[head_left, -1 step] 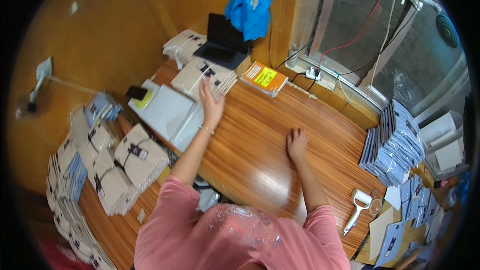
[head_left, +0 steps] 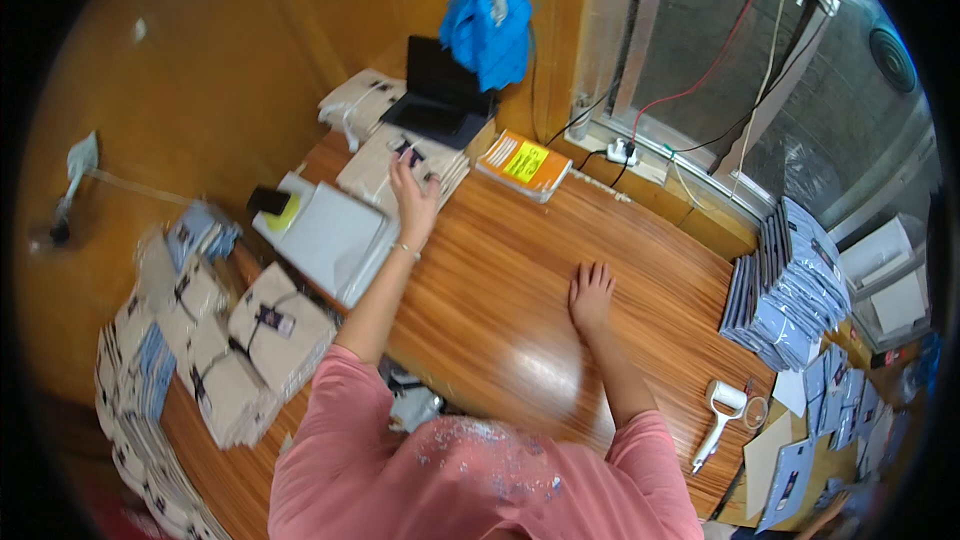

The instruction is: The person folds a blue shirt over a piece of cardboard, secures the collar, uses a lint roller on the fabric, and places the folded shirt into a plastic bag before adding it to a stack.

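My left hand [head_left: 415,205] reaches to a stack of folded beige garments [head_left: 372,168], its fingers apart and over the stack's near edge by a dark tag. No garment is lifted in it. Flat on the wooden table [head_left: 500,270], my right hand [head_left: 591,297] rests with fingers spread and nothing under them that I can see. A flat pile of clear plastic bags [head_left: 335,230] lies left of my left forearm, with a dark phone [head_left: 270,201] on its far corner.
Behind the beige stack stands a dark open tablet or laptop [head_left: 440,90], with an orange book [head_left: 525,165] beside it. Bagged blue garments [head_left: 785,290] are piled at the right; a white lint roller [head_left: 720,415] lies nearer. More bagged beige garments [head_left: 275,325] sit at the left.
My right hand's fingers are a little more spread and straight on the table. My left hand stays at the beige stack, its fingers slightly shifted. The whole view has tilted slightly.
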